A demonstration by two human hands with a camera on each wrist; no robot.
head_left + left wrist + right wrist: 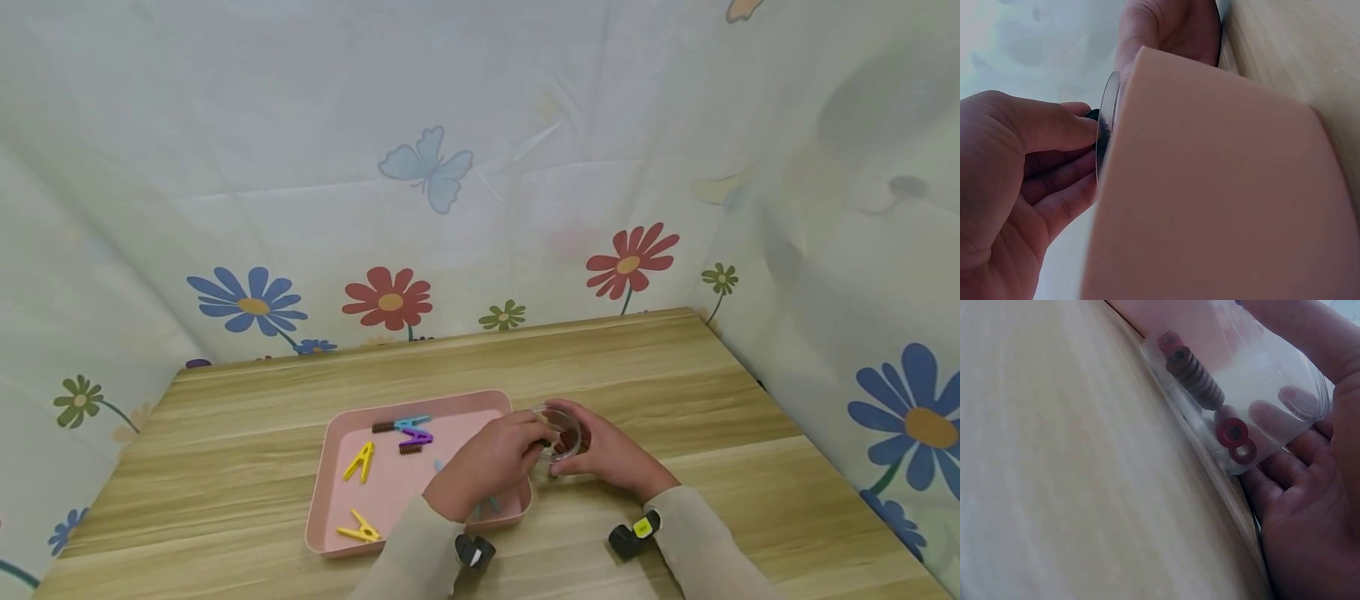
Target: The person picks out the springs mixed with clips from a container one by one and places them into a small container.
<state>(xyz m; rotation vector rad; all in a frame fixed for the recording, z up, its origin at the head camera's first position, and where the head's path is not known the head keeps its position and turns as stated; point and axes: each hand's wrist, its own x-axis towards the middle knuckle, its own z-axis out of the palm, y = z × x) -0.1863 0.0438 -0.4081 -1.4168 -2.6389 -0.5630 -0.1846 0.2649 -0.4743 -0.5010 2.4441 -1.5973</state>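
My right hand (615, 454) holds a clear plastic jar (1272, 381) from its right side, fingers and thumb curled round it. Inside the jar lie several dark red coil springs (1200, 381); one shows its length and others show their round ends. Reaching over the right side of the pink tray (420, 508), my left hand (491, 462) is at the jar's mouth. Its thumb and fingers pinch a small dark thing (1093, 114) at the rim, mostly hidden, so its kind is unclear.
In the tray lie two yellow clips (360, 462), a purple clip (417, 437), a blue clip (412, 422) and two brown springs (383, 427). Another light blue clip (494, 504) is partly hidden under the left arm. The wooden table (637, 367) meets a flowered curtain behind.
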